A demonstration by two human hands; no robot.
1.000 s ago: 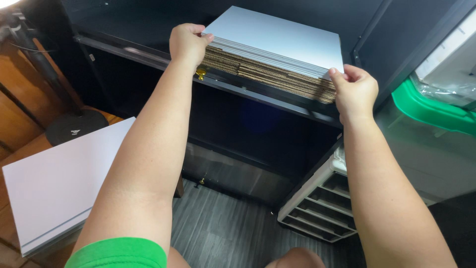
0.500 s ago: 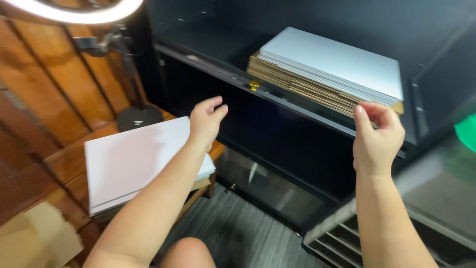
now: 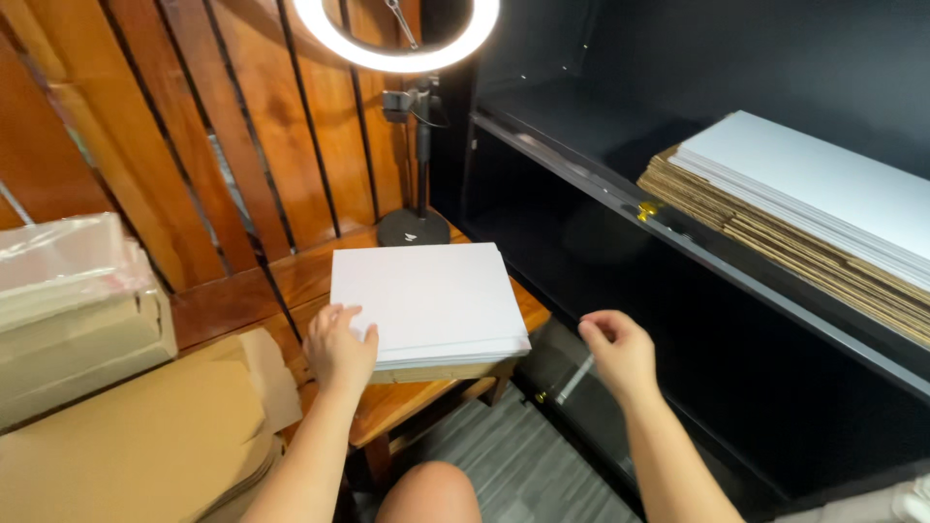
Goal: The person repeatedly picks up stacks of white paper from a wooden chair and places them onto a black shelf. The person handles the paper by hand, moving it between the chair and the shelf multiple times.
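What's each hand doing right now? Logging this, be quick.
Left hand: open, resting on the white sheet stack.
Right hand: loosely open, empty, off the stack's right edge.

Open air between white stack and black shelf.

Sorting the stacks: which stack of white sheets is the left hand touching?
The small white stack on the wooden table; the left hand rests on its corner. The other lies on the black shelf.
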